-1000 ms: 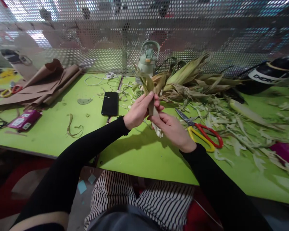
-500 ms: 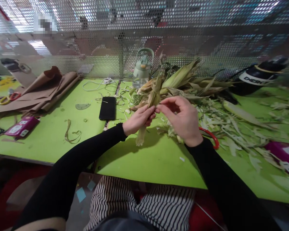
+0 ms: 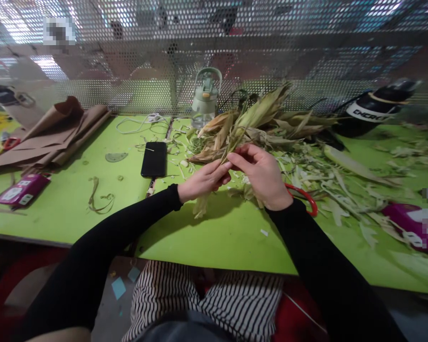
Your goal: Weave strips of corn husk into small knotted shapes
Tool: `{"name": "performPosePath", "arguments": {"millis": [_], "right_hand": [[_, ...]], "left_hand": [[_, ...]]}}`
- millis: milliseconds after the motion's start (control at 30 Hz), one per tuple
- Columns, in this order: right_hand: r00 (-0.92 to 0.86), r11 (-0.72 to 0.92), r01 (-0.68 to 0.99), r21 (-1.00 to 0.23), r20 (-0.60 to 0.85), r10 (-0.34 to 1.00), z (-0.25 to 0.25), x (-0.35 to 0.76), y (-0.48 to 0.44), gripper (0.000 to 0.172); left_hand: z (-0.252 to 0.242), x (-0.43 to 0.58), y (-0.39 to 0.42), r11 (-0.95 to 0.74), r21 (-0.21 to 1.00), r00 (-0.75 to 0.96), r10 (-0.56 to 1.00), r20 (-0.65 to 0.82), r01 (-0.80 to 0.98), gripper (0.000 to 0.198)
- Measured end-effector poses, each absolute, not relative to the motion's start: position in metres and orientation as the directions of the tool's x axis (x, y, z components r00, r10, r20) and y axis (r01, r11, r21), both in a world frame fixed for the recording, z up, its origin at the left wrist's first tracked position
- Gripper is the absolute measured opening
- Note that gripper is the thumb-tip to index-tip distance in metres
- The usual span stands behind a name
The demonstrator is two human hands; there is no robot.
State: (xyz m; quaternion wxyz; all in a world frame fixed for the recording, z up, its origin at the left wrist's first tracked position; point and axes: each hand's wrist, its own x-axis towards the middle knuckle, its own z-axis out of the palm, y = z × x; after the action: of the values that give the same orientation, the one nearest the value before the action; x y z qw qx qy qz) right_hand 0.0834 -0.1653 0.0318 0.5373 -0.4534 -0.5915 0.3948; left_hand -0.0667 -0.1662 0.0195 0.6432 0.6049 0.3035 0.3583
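My left hand (image 3: 205, 181) is closed around a corn husk (image 3: 200, 207), whose pale, ragged end hangs below the palm. Above the fingers, its dry leaves blend with the pile behind. My right hand (image 3: 264, 179) pinches right beside the left fingertips, thumb against forefinger; its fingers appear to hold the same husk, though the exact grip is partly hidden. Behind both hands lies a heap of green and brown corn husks (image 3: 262, 114). Shredded husk scraps (image 3: 306, 166) spread to the right. Next to my right wrist a red loop handle (image 3: 308, 198) shows.
A black phone (image 3: 154, 159) lies left of my hands, near a white cable (image 3: 139, 124). Behind stand a green-lidded bottle (image 3: 204, 102) and a perforated metal screen (image 3: 139, 85). Brown paper (image 3: 62, 135) and a purple packet (image 3: 23, 190) are leftward; a black bottle (image 3: 371, 114) leans rightward.
My right fingertips have come closer against the left ones. The husk's upper leaves, bunched and upright before, now appear lower and thinner. The whole view has shifted slightly.
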Motion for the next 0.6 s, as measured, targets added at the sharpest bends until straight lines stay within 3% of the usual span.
{"name": "performPosePath", "arguments": {"millis": [133, 333, 467, 600], "right_hand": [[0.042, 0.314, 0.078, -0.946, 0.317, 0.947, 0.029, 0.083, -0.168, 0.025], [0.105, 0.35, 0.199, -0.915, 0.375, 0.921, 0.023, 0.082, -0.167, 0.018], [0.157, 0.441, 0.265, -0.857, 0.49, 0.858, 0.019, 0.081, -0.165, 0.03], [0.08, 0.481, 0.252, -0.84, 0.513, 0.854, 0.021, 0.083, -0.167, 0.034]], "left_hand": [[0.016, -0.068, -0.166, 0.024, 0.981, 0.547, 0.832, 0.089, -0.195, 0.028], [0.01, -0.066, -0.166, 0.021, 0.978, 0.526, 0.845, 0.093, -0.206, 0.027], [0.011, -0.064, -0.167, 0.071, 0.979, 0.499, 0.866, 0.033, -0.189, 0.027], [0.012, -0.065, -0.167, 0.06, 0.983, 0.537, 0.843, 0.043, -0.173, 0.029]]}}
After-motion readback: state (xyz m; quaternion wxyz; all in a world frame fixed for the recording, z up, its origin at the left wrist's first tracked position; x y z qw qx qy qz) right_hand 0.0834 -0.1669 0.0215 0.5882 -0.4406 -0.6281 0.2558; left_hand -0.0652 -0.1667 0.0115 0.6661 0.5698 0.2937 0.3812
